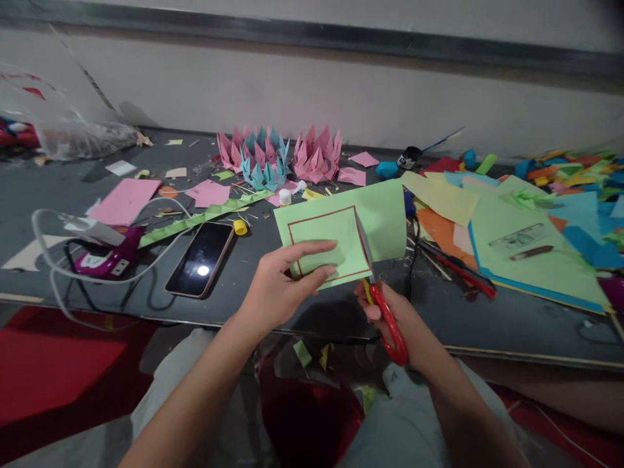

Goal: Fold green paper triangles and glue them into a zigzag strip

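A sheet of light green paper (385, 214) with a dark red square outline drawn on it is held above the table's front edge. My left hand (287, 276) grips its left part, with thumb and forefinger on the top face and the other fingers hidden beneath. My right hand (390, 312) is closed around the red handles of a pair of scissors (390, 325), which also show a bit of yellow. The blades lie along the right side of the drawn square, and the paper is partly behind them.
Pink and blue folded-paper pieces (316, 156) stand near the wall. On the left lie a phone (201, 260), a purple power strip (110, 253) with white cables and a green folded strip (205, 218). Coloured sheets (526, 240), a red-handled tool (468, 276) and paper scraps spread across the right.
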A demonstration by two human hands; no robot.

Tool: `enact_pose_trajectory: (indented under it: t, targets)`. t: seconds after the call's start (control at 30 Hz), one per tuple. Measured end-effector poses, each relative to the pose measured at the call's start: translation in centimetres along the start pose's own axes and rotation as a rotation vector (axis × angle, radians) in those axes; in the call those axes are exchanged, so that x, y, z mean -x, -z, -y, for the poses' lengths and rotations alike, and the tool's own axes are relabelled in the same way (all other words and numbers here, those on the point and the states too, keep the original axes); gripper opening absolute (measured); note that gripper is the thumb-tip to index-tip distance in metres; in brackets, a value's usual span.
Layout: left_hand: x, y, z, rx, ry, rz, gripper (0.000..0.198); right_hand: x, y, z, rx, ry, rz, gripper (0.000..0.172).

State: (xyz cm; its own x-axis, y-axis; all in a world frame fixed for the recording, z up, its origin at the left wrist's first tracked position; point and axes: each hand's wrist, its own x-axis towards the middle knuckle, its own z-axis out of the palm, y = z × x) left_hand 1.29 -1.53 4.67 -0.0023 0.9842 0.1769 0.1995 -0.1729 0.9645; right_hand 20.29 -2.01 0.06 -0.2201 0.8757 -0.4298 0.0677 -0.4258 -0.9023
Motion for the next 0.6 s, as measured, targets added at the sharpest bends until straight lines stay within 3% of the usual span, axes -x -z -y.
enact_pose_trajectory:
  t: [0.2,0.6]
  targets:
    - [0.00,-0.12,0.16,0.002,0.005,0.011,0.024,0.02,0.20,-0.11,0.208,0.123,0.013,0.012]
    - [0.21,-0.08,0.39,-0.124,-0.074,0.076,0.024,0.11,-0.05,0.14,0.189,0.184,-0.025,0.016]
